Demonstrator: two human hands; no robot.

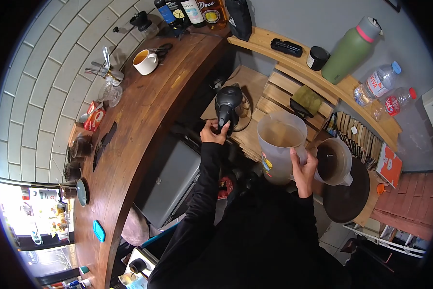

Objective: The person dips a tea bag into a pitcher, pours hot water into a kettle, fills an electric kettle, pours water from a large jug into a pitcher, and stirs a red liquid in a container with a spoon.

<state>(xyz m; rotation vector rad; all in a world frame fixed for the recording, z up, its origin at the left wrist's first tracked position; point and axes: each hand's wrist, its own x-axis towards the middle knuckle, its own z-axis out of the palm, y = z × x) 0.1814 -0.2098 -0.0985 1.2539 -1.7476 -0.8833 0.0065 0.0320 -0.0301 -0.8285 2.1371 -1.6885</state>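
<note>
My left hand [214, 132] is closed at the handle of a black-topped kettle [229, 98], which stands on a brown board at the back. The fingers and thumb meet at the lower end of the handle. In my right hand [303, 171] is a translucent plastic pitcher [269, 156], gripped by its handle, with a colourful print on its side. Its open top faces up, and the inside looks brownish; whether it holds liquid I cannot tell. Just right of that hand is a second translucent pitcher [344, 166] with a dark inside, over a dark round surface [356, 195].
Left of me curves a wooden counter [144, 120] with a white mug [145, 62] on it. Slatted wood [269, 94] lies behind the pitcher. A shelf [344, 98] along the wall carries a green bottle [349, 53] and plastic water bottles [378, 84]. Books [354, 132] stand at right.
</note>
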